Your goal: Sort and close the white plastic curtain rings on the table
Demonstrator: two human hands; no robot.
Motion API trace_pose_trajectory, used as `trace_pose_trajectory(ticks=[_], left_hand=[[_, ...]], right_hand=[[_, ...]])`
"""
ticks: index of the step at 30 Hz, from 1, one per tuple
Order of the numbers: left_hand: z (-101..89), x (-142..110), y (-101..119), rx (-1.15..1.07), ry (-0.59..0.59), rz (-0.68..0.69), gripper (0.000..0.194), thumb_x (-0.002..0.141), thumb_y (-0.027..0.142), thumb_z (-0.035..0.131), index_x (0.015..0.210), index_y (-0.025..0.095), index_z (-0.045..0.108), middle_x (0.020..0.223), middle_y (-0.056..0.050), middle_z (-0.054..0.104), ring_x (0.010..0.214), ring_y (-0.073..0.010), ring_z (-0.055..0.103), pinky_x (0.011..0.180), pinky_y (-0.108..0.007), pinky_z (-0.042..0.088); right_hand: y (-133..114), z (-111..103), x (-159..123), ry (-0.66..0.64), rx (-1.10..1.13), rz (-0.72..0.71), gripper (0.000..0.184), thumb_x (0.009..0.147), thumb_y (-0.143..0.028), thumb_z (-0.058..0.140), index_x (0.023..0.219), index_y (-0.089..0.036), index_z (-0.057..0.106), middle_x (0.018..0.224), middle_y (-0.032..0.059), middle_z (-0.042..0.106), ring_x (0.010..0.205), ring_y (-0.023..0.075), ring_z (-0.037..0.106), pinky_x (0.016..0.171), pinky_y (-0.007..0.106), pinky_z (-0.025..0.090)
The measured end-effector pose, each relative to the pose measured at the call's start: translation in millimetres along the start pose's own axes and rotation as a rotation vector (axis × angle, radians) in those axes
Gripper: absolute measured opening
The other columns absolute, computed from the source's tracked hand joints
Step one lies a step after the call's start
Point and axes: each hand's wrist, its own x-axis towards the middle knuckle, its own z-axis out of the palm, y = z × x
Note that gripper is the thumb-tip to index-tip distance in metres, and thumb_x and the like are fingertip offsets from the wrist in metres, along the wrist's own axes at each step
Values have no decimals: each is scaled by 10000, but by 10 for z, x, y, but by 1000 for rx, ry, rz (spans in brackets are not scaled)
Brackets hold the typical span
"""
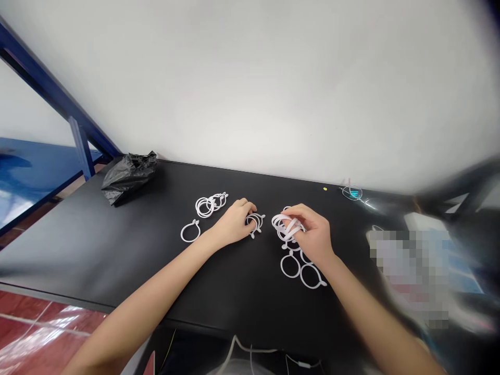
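My left hand (pixel 233 223) is closed at the middle of the black table, its thumb and fingers on a small bunch of white curtain rings (pixel 255 223) with little eyelets. To the right, my right hand (pixel 314 232) pinches several white curtain rings (pixel 288 225) between thumb and fingers. Just below it lie more loose rings (pixel 290 266), partly hidden by the hand. Left of my left hand is an overlapping group of rings (pixel 205 207), and a single ring (pixel 190 232) lies apart, nearer to me.
A crumpled black plastic bag (pixel 128 177) sits at the table's back left. Toward the back right are a coil of thin wire (pixel 352 192) and a small yellow bit (pixel 325 189). Blurred packages (pixel 425 224) stand at the right. A white wall (pixel 250 94) rises behind the table (pixel 128 250).
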Motion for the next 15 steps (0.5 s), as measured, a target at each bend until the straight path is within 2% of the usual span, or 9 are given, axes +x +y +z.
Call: trace_pose_trajectory(ticks=[2,4,6,9,12,15], left_hand=[[-6,-10,35,41,-25,-29,101,774,147,547,865,159,591,901,-73,579,896,-238,573,815,-391,511],[-27,-33,63,29,-35,-22,69,752,117,538,792,172,548,866,-58,567,859,-227,566,769,-368,498],[-62,-64,78,-26,-38,-13,99,765,91,514,801,183,513,794,-23,558,760,-187,559,683,-316,479],[-135,-118,91,-186,-27,42,65,872,140,488,909,190,505,737,15,578,643,-135,539,596,-259,449],[-201,-164,113,-233,58,223,109,949,202,481,1029,191,555,915,-37,668,799,-153,591,710,-282,484],[-223,-193,134,-44,116,361,226,974,197,460,1171,189,568,1044,-85,692,931,-203,600,811,-354,476]], right_hand=[[-14,1,8,-31,5,-45,146,833,-126,619,888,-228,707,860,29,688,799,186,645,719,340,528],[-36,-1,18,-91,9,-101,188,818,-91,604,863,-233,719,892,38,712,857,203,646,751,367,534],[-62,-2,26,-142,-8,-142,228,805,-67,595,847,-244,732,920,41,725,887,212,635,754,380,535],[-101,-9,28,-173,-35,-177,298,792,-36,570,853,-266,750,923,37,721,843,200,609,685,357,532],[-122,-32,26,-182,-34,-191,315,802,-41,576,859,-285,766,931,36,704,778,179,583,623,330,518],[-127,-58,28,-190,-19,-160,235,832,-112,625,870,-290,773,934,36,680,687,146,571,580,312,507]])
